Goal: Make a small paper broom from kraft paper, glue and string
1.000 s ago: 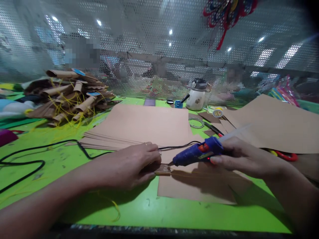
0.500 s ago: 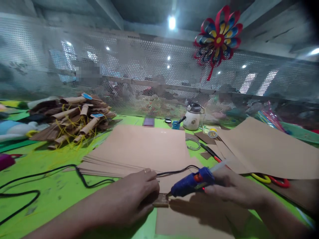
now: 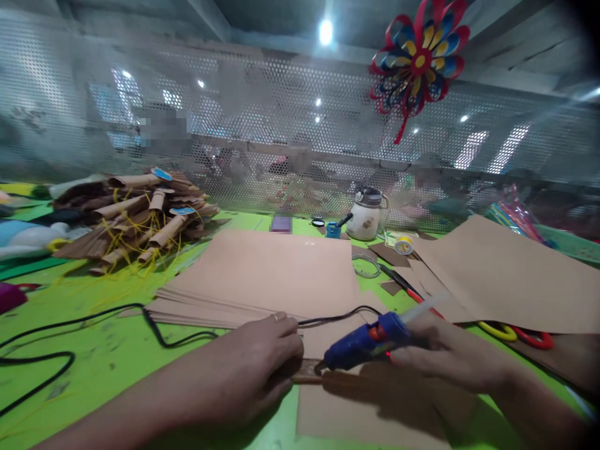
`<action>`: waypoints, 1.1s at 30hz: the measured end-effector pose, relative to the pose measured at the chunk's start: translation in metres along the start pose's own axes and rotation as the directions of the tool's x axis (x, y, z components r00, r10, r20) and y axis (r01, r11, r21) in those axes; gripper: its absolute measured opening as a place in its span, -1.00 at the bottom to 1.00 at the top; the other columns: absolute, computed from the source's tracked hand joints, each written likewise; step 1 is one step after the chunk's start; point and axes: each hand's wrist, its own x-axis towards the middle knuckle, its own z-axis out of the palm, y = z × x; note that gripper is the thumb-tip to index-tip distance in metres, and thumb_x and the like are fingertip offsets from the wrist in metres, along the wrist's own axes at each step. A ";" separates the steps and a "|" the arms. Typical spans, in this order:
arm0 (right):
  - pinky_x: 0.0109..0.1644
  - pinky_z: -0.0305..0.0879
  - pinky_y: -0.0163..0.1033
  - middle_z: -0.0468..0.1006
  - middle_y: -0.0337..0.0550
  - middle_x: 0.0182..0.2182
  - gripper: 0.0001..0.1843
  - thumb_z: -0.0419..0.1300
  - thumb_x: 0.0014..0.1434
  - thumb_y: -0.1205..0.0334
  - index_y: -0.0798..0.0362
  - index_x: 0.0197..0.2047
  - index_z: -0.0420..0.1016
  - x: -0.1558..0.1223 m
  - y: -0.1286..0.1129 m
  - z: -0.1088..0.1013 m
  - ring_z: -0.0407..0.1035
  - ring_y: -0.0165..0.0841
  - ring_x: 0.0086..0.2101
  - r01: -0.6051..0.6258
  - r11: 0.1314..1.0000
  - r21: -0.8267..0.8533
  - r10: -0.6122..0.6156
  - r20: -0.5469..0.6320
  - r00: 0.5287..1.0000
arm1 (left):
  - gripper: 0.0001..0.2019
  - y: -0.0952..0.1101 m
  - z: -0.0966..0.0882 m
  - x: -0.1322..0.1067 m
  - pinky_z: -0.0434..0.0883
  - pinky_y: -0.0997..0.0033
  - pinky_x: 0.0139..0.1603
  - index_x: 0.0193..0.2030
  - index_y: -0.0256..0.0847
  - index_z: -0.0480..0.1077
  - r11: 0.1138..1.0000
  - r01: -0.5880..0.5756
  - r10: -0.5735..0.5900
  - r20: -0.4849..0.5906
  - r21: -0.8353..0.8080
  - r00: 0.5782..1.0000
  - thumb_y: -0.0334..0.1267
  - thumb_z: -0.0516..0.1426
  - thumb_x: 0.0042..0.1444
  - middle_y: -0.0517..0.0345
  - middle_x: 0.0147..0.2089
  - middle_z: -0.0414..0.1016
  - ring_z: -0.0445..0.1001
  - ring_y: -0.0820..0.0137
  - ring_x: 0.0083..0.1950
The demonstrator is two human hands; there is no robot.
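Observation:
My right hand (image 3: 450,359) grips a blue hot glue gun (image 3: 363,344) with a glue stick poking out of its back. The gun's nozzle touches the end of a folded strip of brown paper (image 3: 307,372) low in the middle. My left hand (image 3: 255,369) is closed over that strip and presses it onto a brown paper sheet (image 3: 375,412) lying on the green table (image 3: 107,350). A ring shows on one left finger. The gun's black cord (image 3: 154,331) runs off to the left across the table.
A stack of brown paper sheets (image 3: 262,275) lies behind my hands, with larger sheets (image 3: 506,281) at the right. Rolled paper pieces with yellow string (image 3: 135,219) are heaped at the back left. A white jar (image 3: 365,215), tape rolls, red-and-yellow scissors (image 3: 515,334) and a mesh screen (image 3: 234,144) with a hanging pinwheel (image 3: 417,62) stand behind.
The camera has tilted upward, so the hands sit lower in the picture and the pinwheel is in full view. Both hands keep their grip; the nozzle stays at the strip's end.

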 end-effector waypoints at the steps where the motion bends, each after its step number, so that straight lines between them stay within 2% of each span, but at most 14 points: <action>1: -0.45 0.22 -0.33 0.42 -0.21 -0.52 -0.59 0.16 0.20 -0.10 0.05 -0.13 0.62 0.001 -0.001 0.001 0.27 -0.38 -0.48 -0.003 1.000 0.000 0.003 -0.002 1.000 | -0.88 0.000 0.000 0.000 0.27 0.37 -0.30 -0.26 -0.14 0.33 1.000 -0.003 0.003 0.001 0.005 1.000 -0.26 -0.01 0.25 0.11 -0.21 0.34 0.33 0.34 -0.24; 5: -0.47 0.17 -0.37 0.40 -0.22 -0.53 -0.55 0.14 0.23 -0.10 0.11 -0.12 0.61 0.002 -0.005 -0.001 0.24 -0.42 -0.50 -0.002 1.000 -0.012 0.002 0.011 1.000 | -0.90 0.000 0.001 0.000 0.26 0.38 -0.30 -0.27 -0.15 0.33 1.000 -0.006 0.006 -0.018 0.001 1.000 -0.28 0.02 0.24 0.11 -0.22 0.34 0.33 0.34 -0.24; 9: -0.42 0.20 -0.34 0.43 -0.19 -0.49 -0.59 0.16 0.22 -0.06 0.12 -0.15 0.61 -0.001 -0.006 -0.008 0.26 -0.40 -0.46 0.023 0.999 -0.035 -0.022 0.043 0.999 | -0.91 -0.001 0.001 -0.001 0.25 0.39 -0.31 -0.28 -0.15 0.32 1.000 -0.003 0.003 -0.030 -0.017 1.000 -0.27 0.03 0.24 0.12 -0.23 0.34 0.32 0.35 -0.25; 15: -0.53 0.07 -0.40 0.36 -0.20 -0.53 -0.54 0.11 0.26 -0.08 0.18 -0.31 0.55 -0.008 0.003 -0.013 0.16 -0.50 -0.54 0.059 0.991 0.120 -0.061 0.015 0.998 | -0.82 -0.001 -0.001 0.000 0.23 0.42 -0.31 -0.28 -0.17 0.34 0.999 0.005 -0.005 -0.012 -0.050 1.000 -0.21 -0.01 0.29 0.13 -0.23 0.33 0.31 0.38 -0.24; 20: -0.51 0.13 -0.39 0.44 -0.12 -0.49 -0.52 0.13 0.23 -0.10 0.21 -0.29 0.56 -0.008 0.005 -0.014 0.22 -0.48 -0.52 0.054 0.981 0.188 -0.059 0.018 0.998 | -0.72 -0.004 -0.006 0.000 0.23 0.43 -0.29 -0.24 -0.16 0.35 0.980 0.075 -0.074 0.013 -0.187 0.997 -0.04 -0.04 0.30 0.14 -0.20 0.36 0.31 0.38 -0.24; 25: -0.49 0.20 -0.39 0.50 -0.05 -0.47 -0.49 0.16 0.19 -0.15 0.21 -0.29 0.58 -0.013 0.012 -0.015 0.32 -0.43 -0.49 0.099 0.961 0.260 -0.087 -0.056 0.995 | -0.77 -0.006 -0.017 0.000 0.26 0.41 -0.22 -0.19 -0.18 0.35 0.936 0.117 -0.115 0.023 -0.333 0.993 -0.09 0.00 0.28 0.13 -0.19 0.39 0.34 0.36 -0.20; 29: -0.41 0.29 -0.36 0.54 -0.02 -0.43 -0.49 0.15 0.19 -0.16 0.19 -0.28 0.59 -0.016 0.021 -0.015 0.38 -0.39 -0.45 0.143 0.919 0.367 -0.101 -0.133 0.986 | -0.74 -0.009 -0.025 0.001 0.27 0.42 -0.20 -0.15 -0.20 0.37 0.866 0.117 -0.113 0.036 -0.487 0.993 -0.06 0.03 0.26 0.14 -0.19 0.39 0.33 0.36 -0.18; 31: -0.41 0.30 -0.36 0.57 -0.01 -0.42 -0.50 0.15 0.20 -0.15 0.18 -0.28 0.59 -0.016 0.024 -0.015 0.40 -0.39 -0.45 0.170 0.896 0.411 -0.110 -0.166 0.980 | -0.74 -0.010 -0.026 0.001 0.26 0.46 -0.23 -0.14 -0.20 0.38 0.790 0.112 -0.099 0.055 -0.603 0.994 -0.05 0.06 0.24 0.17 -0.22 0.39 0.32 0.39 -0.19; 33: -0.43 0.29 -0.38 0.59 0.00 -0.40 -0.52 0.16 0.20 -0.13 0.17 -0.25 0.60 -0.016 0.025 -0.015 0.41 -0.40 -0.45 0.186 0.879 0.440 -0.113 -0.186 0.976 | -0.76 -0.012 -0.025 0.001 0.25 0.48 -0.25 -0.14 -0.20 0.39 0.673 0.124 -0.090 0.085 -0.730 0.992 -0.08 0.09 0.23 0.18 -0.25 0.39 0.32 0.41 -0.22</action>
